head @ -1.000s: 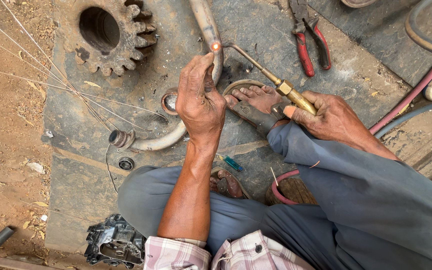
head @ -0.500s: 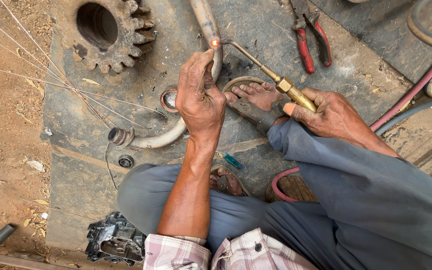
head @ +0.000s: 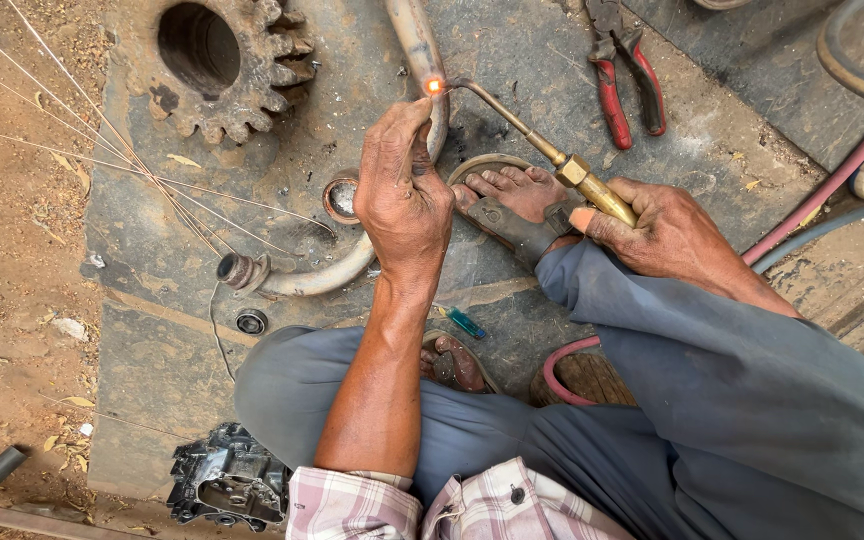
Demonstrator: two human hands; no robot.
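My left hand (head: 404,190) grips a curved metal pipe (head: 417,40) that lies on a dark steel plate (head: 152,300). The pipe bends down to the left and ends in a fitting (head: 242,272). My right hand (head: 667,235) holds a brass gas torch (head: 542,150) by its handle. The torch's bent tip meets the pipe just above my left fingers, where a small orange glow (head: 435,86) shows. My sandalled foot (head: 517,200) rests on the plate between the two hands.
A large rusty gear (head: 217,60) lies at the top left. Red-handled pliers (head: 627,75) lie at the top right. Thin filler rods (head: 102,150) fan over the dirt at left. Hoses (head: 822,195) run off right. A black engine part (head: 227,485) sits by my knee.
The view has shifted slightly. Both hands stay in place on the pipe and torch, and the glow remains at the same spot on the pipe.
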